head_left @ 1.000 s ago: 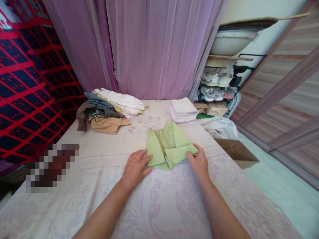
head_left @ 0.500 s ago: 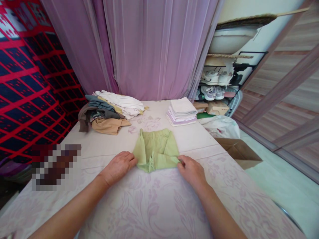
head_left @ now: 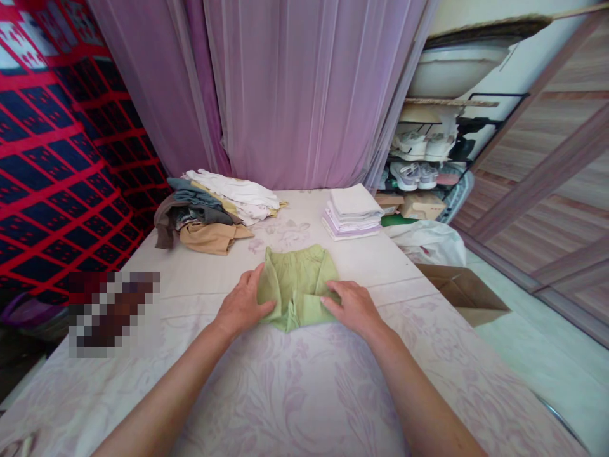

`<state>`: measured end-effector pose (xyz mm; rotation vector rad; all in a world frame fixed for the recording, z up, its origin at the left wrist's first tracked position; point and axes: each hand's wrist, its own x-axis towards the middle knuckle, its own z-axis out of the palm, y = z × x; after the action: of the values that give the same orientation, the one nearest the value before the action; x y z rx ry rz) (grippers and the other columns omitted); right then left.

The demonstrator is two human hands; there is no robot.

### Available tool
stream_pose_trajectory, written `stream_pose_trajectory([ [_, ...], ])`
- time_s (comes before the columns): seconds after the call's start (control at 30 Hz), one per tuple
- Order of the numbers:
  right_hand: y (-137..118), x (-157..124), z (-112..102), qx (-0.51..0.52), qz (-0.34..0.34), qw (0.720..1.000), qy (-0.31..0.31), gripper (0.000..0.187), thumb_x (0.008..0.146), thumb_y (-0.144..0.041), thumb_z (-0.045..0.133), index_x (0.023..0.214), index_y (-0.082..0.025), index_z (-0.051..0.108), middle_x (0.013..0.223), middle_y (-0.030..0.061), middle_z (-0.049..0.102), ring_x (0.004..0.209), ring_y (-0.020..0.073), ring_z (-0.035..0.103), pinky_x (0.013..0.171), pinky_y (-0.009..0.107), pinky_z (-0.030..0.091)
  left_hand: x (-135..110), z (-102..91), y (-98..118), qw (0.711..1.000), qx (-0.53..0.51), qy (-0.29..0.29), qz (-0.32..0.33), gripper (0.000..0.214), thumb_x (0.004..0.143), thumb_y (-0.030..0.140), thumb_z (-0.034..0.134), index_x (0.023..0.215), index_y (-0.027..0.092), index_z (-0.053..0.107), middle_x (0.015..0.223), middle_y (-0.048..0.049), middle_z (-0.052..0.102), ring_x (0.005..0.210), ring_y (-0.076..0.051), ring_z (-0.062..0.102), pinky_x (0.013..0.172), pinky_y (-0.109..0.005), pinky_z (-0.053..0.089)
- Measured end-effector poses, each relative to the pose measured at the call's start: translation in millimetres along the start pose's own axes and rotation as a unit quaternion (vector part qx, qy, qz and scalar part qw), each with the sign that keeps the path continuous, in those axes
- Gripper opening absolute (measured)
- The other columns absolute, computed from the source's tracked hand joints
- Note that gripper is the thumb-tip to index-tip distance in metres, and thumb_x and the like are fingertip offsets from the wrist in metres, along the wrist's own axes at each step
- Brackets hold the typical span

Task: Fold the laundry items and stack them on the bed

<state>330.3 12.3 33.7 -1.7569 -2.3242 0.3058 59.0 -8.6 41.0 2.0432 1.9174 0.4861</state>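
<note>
A pair of light green shorts (head_left: 301,279) lies on the floral-covered table (head_left: 285,393), its gathered waistband facing away from me. My left hand (head_left: 245,301) rests at the left side of the shorts, fingers apart, with the thumb over the fabric near the lower left leg. On the opposite side, my right hand (head_left: 349,304) touches the right leg with thumb and fingers apart. Neither hand has the cloth gripped. Some of the fabric at both sides is hidden beneath my fingers.
A heap of unfolded clothes (head_left: 209,209) lies at the back left. Toward the back right is a stack of folded white and lilac cloths (head_left: 354,212). An open cardboard box (head_left: 464,292) stands beyond the right edge, near a shoe rack (head_left: 423,149). Curtains (head_left: 295,95) hang behind.
Both hands have let go of the lower corners of the shorts and moved up and inward along the sides. The fingers have spread. The camera view has shifted slightly.
</note>
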Motion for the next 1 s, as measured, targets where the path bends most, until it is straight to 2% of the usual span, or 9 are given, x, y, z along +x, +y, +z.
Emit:
stream_pose_trajectory([
  [0.1, 0.6, -0.3, 7.0, 0.015, -0.023, 1.0, -0.009, 0.032, 0.08, -0.037, 0.06, 0.108, -0.025, 0.067, 0.107, 0.0053, 0.068, 0.104, 0.0221, 0.056, 0.088, 0.033, 0.038, -8.9, 3.8, 0.7, 0.999, -0.022, -0.025, 0.04, 0.085, 0.077, 0.043, 0.062, 0.148, 0.026, 0.019, 0.144, -0.0144, 0.036, 0.116, -0.027, 0.056, 0.092, -0.037, 0.047],
  [0.23, 5.2, -1.1, 12.8, 0.068, -0.044, 0.997, -0.011, 0.014, 0.077, -0.025, 0.059, 0.082, -0.026, 0.072, 0.084, 0.0007, 0.071, 0.089, 0.0182, 0.059, 0.083, 0.03, 0.038, -19.1, 6.8, 0.7, 0.994, -0.005, -0.032, 0.101, 0.088, 0.071, 0.036, 0.069, 0.146, 0.034, 0.022, 0.157, -0.0078, 0.016, 0.137, -0.031, 0.033, 0.1, -0.041, 0.043],
  [0.33, 8.9, -4.0, 9.7, 0.118, -0.083, 0.99, -0.002, 0.014, 0.075, -0.02, 0.056, 0.073, -0.023, 0.07, 0.077, 0.0001, 0.07, 0.082, 0.017, 0.059, 0.08, 0.028, 0.04, -18.5, 8.5, -8.7, 0.996, -0.018, 0.042, 0.079, 0.073, 0.078, 0.016, 0.053, 0.145, 0.03, 0.027, 0.152, -0.0069, 0.029, 0.134, -0.024, 0.039, 0.104, -0.038, 0.041],
  [0.4, 12.4, -7.5, 5.5, 0.163, -0.099, 0.982, -0.009, 0.02, 0.08, -0.027, 0.053, 0.066, -0.021, 0.068, 0.069, 0.0001, 0.067, 0.073, 0.0161, 0.059, 0.073, 0.027, 0.041, -18.0, 7.1, -21.4, 0.993, -0.033, 0.108, 0.044, 0.07, 0.079, 0.011, 0.045, 0.145, 0.025, 0.027, 0.144, -0.009, 0.04, 0.131, -0.023, 0.042, 0.106, -0.039, 0.04],
  [0.5, 20.4, -11.2, 0.7, 0.244, -0.038, 0.968, -0.031, 0.042, 0.087, -0.045, 0.043, 0.064, -0.019, 0.065, 0.053, -0.0016, 0.058, 0.053, 0.014, 0.054, 0.054, 0.024, 0.039, -22.8, 1.4, -40.8, 0.983, -0.034, 0.177, -0.034, 0.071, 0.078, 0.011, 0.043, 0.146, 0.022, 0.025, 0.146, -0.0118, 0.036, 0.129, -0.025, 0.045, 0.105, -0.042, 0.041],
  [0.6, 29.5, -7.9, -1.3, 0.265, 0.061, 0.962, 0.008, 0.049, 0.087, -0.053, 0.036, 0.07, -0.019, 0.067, 0.052, -0.0017, 0.059, 0.049, 0.0143, 0.054, 0.051, 0.024, 0.038, -29.9, -4.2, -50.1, 0.978, -0.013, 0.191, -0.077, 0.065, 0.081, 0.018, 0.043, 0.144, 0.018, 0.029, 0.149, -0.015, 0.029, 0.132, -0.029, 0.041, 0.103, -0.045, 0.042],
  [0.73, 35.9, 11.1, -2.1, 0.141, 0.117, 0.979, 0.084, 0.036, 0.086, -0.045, 0.043, 0.09, -0.021, 0.069, 0.079, 0.0018, 0.071, 0.071, 0.017, 0.064, 0.064, 0.025, 0.043, -23.6, -9.8, -51.7, 0.987, 0.016, 0.119, -0.111, 0.066, 0.085, 0.04, 0.047, 0.143, 0.01, 0.032, 0.146, -0.0185, 0.035, 0.128, -0.03, 0.046, 0.103, -0.041, 0.041],
  [0.87, 30.9, 42.2, 0.0, 0.076, 0.153, 0.985, 0.038, 0.046, 0.087, -0.044, 0.045, 0.123, -0.019, 0.057, 0.11, 0.0066, 0.069, 0.09, 0.0196, 0.065, 0.076, 0.028, 0.045, 3.1, -18.9, -54.0, 0.984, 0.053, -0.025, -0.168, 0.072, 0.082, 0.054, 0.048, 0.141, 0.013, 0.036, 0.127, -0.0149, 0.059, 0.114, -0.029, 0.058, 0.094, -0.037, 0.045],
  [1.0, 17.4, 72.8, 3.8, 0.052, 0.188, 0.981, -0.001, 0.053, 0.085, -0.055, 0.046, 0.121, -0.018, 0.058, 0.104, 0.0097, 0.07, 0.096, 0.0235, 0.064, 0.074, 0.03, 0.046, 30.6, -24.1, -51.3, 0.975, 0.094, -0.099, -0.173, 0.068, 0.077, 0.065, 0.047, 0.124, 0.016, 0.054, 0.12, -0.0149, 0.064, 0.107, -0.031, 0.061, 0.083, -0.036, 0.046],
])
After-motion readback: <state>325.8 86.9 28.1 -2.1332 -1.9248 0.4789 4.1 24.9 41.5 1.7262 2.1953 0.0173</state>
